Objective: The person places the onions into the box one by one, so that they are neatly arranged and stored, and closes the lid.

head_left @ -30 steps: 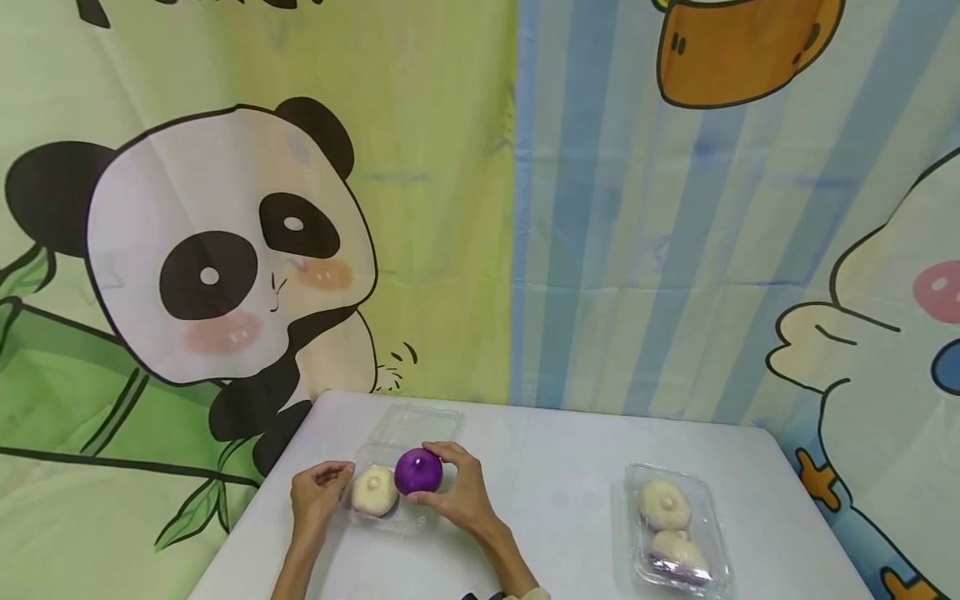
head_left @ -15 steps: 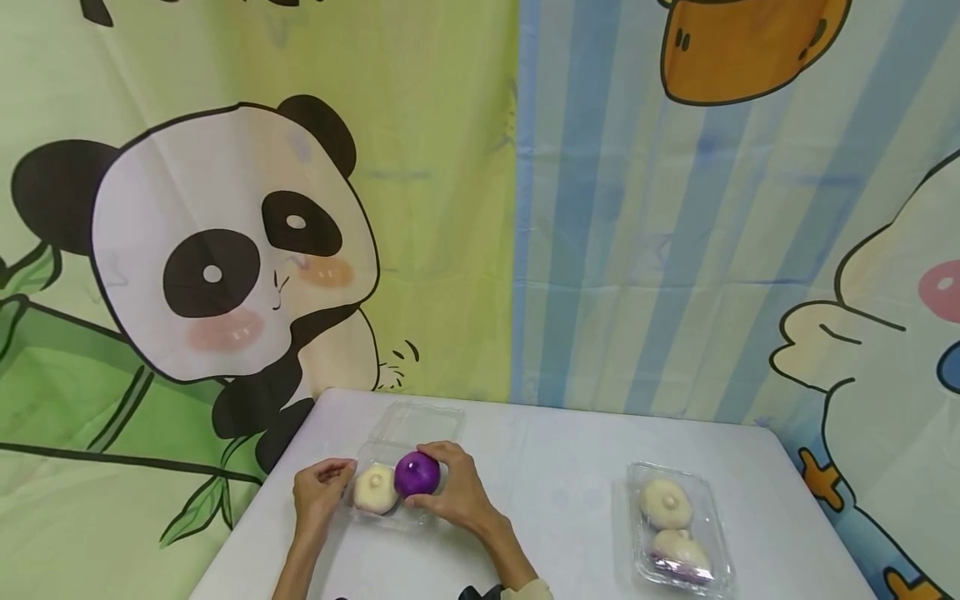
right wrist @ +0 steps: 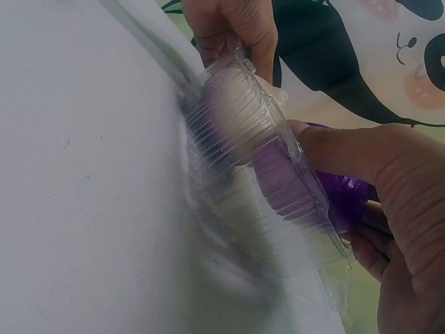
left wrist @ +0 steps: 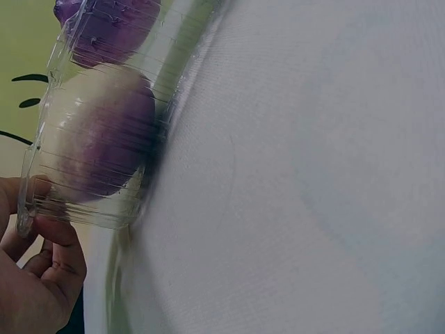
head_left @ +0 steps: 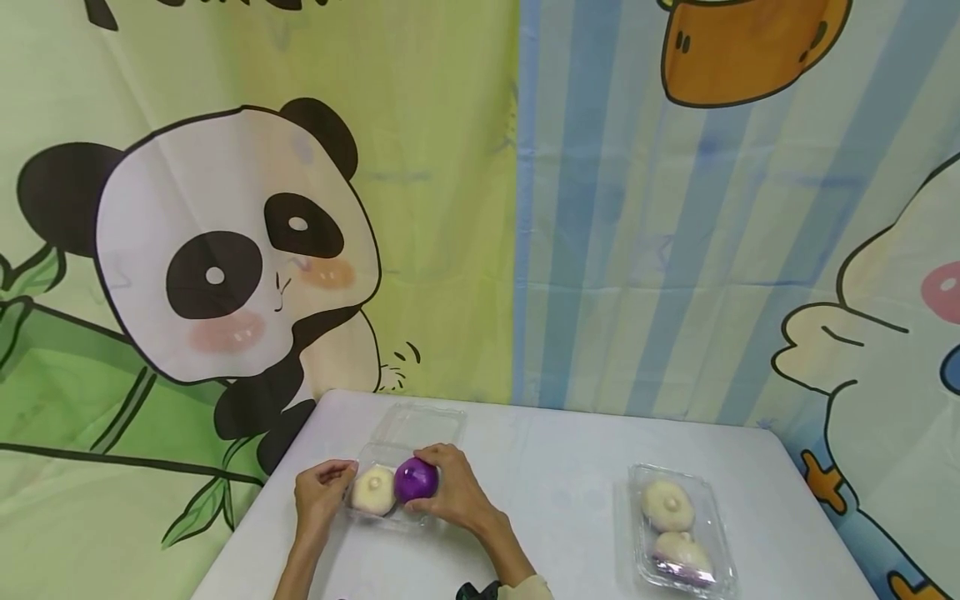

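Observation:
A clear plastic clamshell box (head_left: 408, 523) lies at the left of the table with its lid (head_left: 417, 427) folded back. In its left half sits a pale, garlic-like bulb (head_left: 373, 490) with a knob on top; the left wrist view shows purple on its side (left wrist: 104, 146). My left hand (head_left: 318, 493) pinches the box's left rim between thumb and finger. My right hand (head_left: 459, 492) grips a glossy purple ball (head_left: 416, 481), fingers behind and thumb in front. The ball is inside the right half, beside the bulb, and partly seen through the ribbed wall in the right wrist view.
A second clear box (head_left: 723, 546), closed, stands at the right of the table (head_left: 555, 500) with two pale bulbs (head_left: 667, 505) inside, the front one purple underneath. Behind the table hangs a cartoon-printed curtain (head_left: 442, 208).
My right hand has lowered the purple ball and brought it slightly left, closer to the pale bulb. My left hand stays at the box's rim.

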Demonstrator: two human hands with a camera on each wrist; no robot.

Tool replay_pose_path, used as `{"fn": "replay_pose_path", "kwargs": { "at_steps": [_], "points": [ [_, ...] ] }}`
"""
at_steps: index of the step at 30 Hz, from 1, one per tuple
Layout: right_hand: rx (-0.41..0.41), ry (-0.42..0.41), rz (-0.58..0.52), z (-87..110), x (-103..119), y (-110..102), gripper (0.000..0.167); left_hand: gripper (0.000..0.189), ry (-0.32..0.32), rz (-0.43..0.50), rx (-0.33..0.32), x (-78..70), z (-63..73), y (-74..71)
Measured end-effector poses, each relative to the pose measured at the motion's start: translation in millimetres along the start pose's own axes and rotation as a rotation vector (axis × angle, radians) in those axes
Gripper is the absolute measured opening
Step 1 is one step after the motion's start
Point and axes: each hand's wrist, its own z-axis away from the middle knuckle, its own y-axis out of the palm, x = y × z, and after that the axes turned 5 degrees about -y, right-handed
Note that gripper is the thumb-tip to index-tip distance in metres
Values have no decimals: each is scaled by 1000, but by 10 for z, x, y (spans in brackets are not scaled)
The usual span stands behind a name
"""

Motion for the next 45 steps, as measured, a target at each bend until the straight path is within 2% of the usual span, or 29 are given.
{"fn": "replay_pose_path", "kwargs": {
  "at_steps": [9,16,25,45],
  "points": [
    [44,20,14,-6,31,0,79,26,-22,-17,11,20,24,-26],
    [76,-21,116,22,33,51,83,22,-36,-8,8,61,48,-35],
    [77,-34,167,6,55,63,85,22,-28,-12,13,37,59,-25],
    [104,13,88,-35,25,8,92,22,-10,21,25,-23,23,-13]
  ]
}}
